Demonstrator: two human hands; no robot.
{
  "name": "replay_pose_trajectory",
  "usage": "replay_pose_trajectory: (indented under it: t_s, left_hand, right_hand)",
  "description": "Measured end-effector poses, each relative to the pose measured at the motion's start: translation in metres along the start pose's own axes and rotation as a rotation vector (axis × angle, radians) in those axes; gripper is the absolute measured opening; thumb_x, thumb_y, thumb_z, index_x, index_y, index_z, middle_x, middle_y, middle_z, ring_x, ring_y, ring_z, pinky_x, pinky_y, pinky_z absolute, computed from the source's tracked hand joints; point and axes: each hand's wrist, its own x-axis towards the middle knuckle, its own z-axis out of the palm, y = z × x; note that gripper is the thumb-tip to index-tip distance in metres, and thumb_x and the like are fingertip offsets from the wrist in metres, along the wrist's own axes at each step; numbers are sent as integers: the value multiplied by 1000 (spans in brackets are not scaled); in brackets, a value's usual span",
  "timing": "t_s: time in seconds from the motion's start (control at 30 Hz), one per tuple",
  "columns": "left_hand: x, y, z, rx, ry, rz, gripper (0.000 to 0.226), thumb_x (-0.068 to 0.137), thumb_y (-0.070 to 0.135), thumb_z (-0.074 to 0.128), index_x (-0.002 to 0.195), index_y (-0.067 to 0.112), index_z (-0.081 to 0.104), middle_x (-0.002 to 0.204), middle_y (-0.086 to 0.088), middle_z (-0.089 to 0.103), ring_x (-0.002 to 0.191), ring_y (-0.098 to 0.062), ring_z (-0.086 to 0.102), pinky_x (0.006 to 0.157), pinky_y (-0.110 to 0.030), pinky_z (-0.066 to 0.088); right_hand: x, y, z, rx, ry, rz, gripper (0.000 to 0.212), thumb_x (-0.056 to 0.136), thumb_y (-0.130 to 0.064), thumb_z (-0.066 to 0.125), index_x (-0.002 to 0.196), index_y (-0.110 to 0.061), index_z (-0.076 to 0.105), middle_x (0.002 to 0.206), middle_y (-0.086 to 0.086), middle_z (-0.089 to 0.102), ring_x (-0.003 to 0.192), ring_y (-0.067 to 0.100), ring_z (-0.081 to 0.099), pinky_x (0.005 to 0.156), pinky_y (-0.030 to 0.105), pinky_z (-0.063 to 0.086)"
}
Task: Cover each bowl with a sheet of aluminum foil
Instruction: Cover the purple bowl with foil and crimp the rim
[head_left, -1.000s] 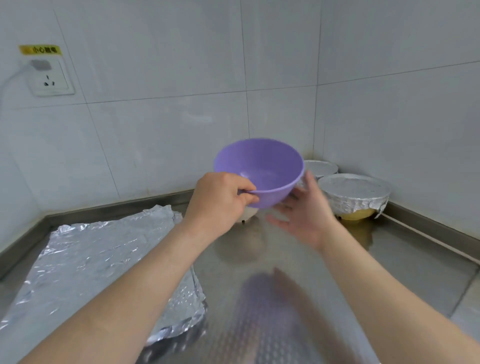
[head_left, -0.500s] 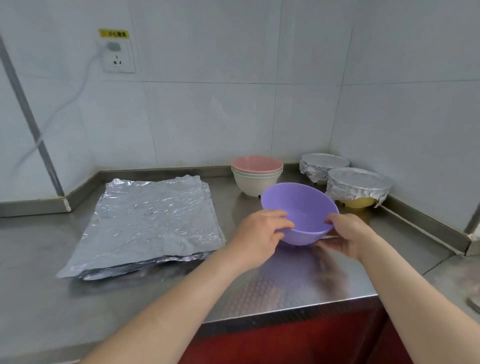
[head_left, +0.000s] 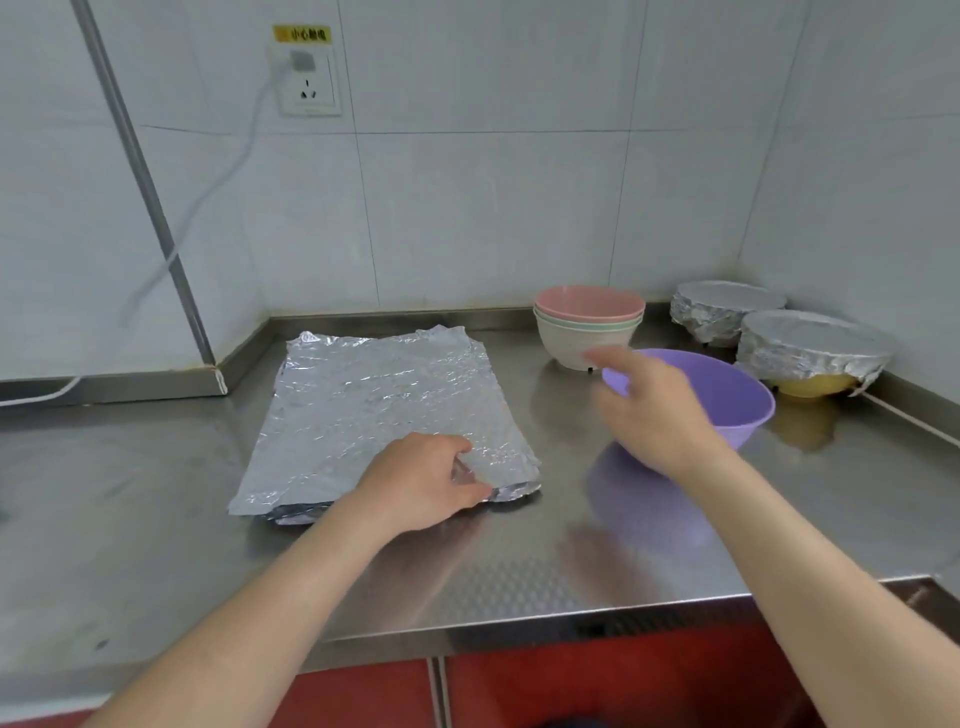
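Foil stack (head_left: 384, 410): left hand (head_left: 421, 486) pinches corner | right hand (head_left: 654, 415) loose over purple bowl (head_left: 737, 400) | stacked bowls (head_left: 587, 332) behind

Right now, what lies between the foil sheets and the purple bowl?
In the head view, only bare steel counter separates the foil sheets from the purple bowl.

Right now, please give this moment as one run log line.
left hand: pinches near corner of foil stack | right hand: holds nothing, by purple bowl | covered bowls: two

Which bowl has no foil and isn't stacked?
The purple bowl, standing alone; the pink-topped stack is nested, and the two corner bowls are foil-covered.
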Motion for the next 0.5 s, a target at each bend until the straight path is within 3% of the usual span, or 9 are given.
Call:
replay_pose_trajectory:
  t_s: [0.1,0.17,0.27,0.33,0.43,0.5]
  left_hand:
    - [1,-4,1,-5,38,30,53,78,57,64,122,29,61,117,6,66,113,-22,57,91,-32,47]
    - [-1,-9,1,9,49,73,43,79,53,61,113,27,64,109,4,68,106,-24,59,86,-33,49]
    - [-6,-19,-1,31,98,147,26,84,42,53,87,19,63,79,0,64,83,-28,57,67,-31,41]
    - [-7,-28,-3,104,133,192,27,92,35,45,74,17,54,70,-1,58,75,-29,55,64,-33,39]
    - [-8,-36,-8,246,271,272,21,97,24,42,82,17,55,85,-6,65,82,-30,60,67,-34,37]
    - [-10,-42,-11,249,348,341,6,88,11,57,83,13,61,78,-5,65,71,-31,62,60,-34,43]
  right_hand:
    - [-4,-9,40,-105,-370,-171,51,88,-11,55,137,-26,52,141,-6,52,129,13,45,98,17,31]
    - [-3,-6,61,-156,-478,-199,55,87,-13,57,139,-26,48,145,-7,45,137,13,36,109,22,26]
    - [4,-5,81,-205,-524,-199,53,86,-28,58,137,-34,47,145,-9,43,137,14,34,112,46,29]
    - [9,-7,88,-225,-536,-225,51,85,-40,60,135,-38,49,142,-12,45,137,13,34,109,51,30]
    - [16,-8,87,-211,-564,-271,59,81,-52,67,135,-40,48,145,-17,42,141,8,27,112,49,26]
    - [21,-11,85,-100,-545,-307,60,79,-42,74,134,-39,51,143,-16,46,140,5,29,113,33,27]
